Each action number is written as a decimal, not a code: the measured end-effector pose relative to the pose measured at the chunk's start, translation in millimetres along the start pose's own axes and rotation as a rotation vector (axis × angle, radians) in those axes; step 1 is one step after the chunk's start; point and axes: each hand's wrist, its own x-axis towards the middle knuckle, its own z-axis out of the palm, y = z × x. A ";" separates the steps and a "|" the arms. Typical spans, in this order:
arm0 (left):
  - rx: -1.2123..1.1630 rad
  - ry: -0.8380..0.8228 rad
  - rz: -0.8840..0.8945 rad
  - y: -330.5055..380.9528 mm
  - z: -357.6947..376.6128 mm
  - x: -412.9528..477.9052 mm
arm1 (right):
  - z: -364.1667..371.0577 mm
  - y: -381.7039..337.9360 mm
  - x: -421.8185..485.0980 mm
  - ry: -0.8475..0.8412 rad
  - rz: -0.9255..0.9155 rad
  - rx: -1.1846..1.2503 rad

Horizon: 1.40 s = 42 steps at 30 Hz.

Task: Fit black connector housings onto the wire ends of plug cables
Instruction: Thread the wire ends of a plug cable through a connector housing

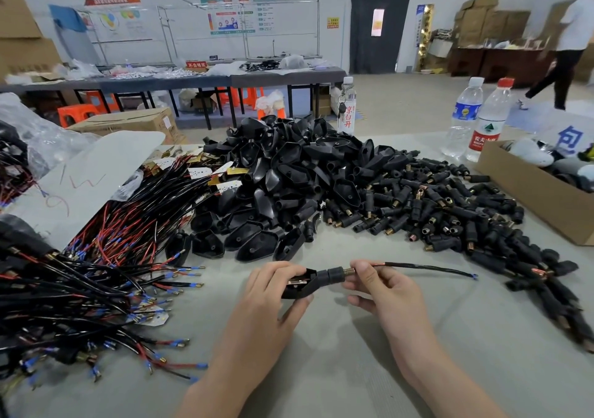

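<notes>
Black plastic connector housing point(300, 284) meets a thin black wire point(427, 268) over the near bench point(340, 369).
The left hand point(273, 289) wraps its grip round the rigid, light housing. The right hand point(382, 289) pinches the limp wire just beside the brass collar point(348, 271), probably the best hold, since farther back the wire would likely buckle.

Left hand point(273, 284), right hand point(384, 287) bare; forearms point(238, 363) uncovered.

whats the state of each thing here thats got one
left grip, holding the black housing
right grip, pinching the wire at the housing's collar
black housing, in hand, collar pointing right
wire, fed into the collar, free end trailing right
water bottles, upright, capped
cardboard box, open
</notes>
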 end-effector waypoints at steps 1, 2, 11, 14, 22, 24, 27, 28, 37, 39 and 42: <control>-0.002 -0.004 -0.001 0.2 -0.2 0.3 | -0.6 -1.3 0.1 0.004 -0.003 0.000; -0.003 -0.010 -0.001 0.6 -0.4 0.6 | -0.9 -2.4 0.1 0.009 -0.008 -0.001; -0.009 -0.039 -0.007 2.9 -3.9 0.3 | -6.5 -4.6 2.1 0.125 -0.096 -0.027; -0.019 -0.034 -0.032 2.7 -3.9 0.5 | -5.8 -5.5 1.3 0.135 -0.091 -0.046; -0.056 -0.035 -0.054 2.7 -2.5 -0.6 | -4.1 -9.0 -5.9 0.090 -0.153 -0.141; -0.069 -0.036 -0.053 2.2 -2.0 -1.0 | -2.7 -7.5 -7.8 0.059 -0.146 -0.134; -0.091 -0.032 -0.041 3.1 -0.3 -2.1 | -2.4 -7.2 -7.9 0.021 -0.101 -0.095; -0.105 -0.019 -0.036 3.9 0.1 -2.1 | -2.8 -7.5 -7.3 0.006 -0.085 -0.072; 0.037 0.128 -0.088 4.8 3.2 -3.3 | 0.9 -4.8 -12.5 0.010 -0.025 0.012; 0.037 0.098 -0.102 4.5 4.6 -5.0 | 4.3 -3.8 -15.1 -0.002 -0.021 0.016; 0.001 0.062 -0.123 2.8 4.3 -6.4 | 7.5 -3.2 -19.7 -0.030 -0.016 0.043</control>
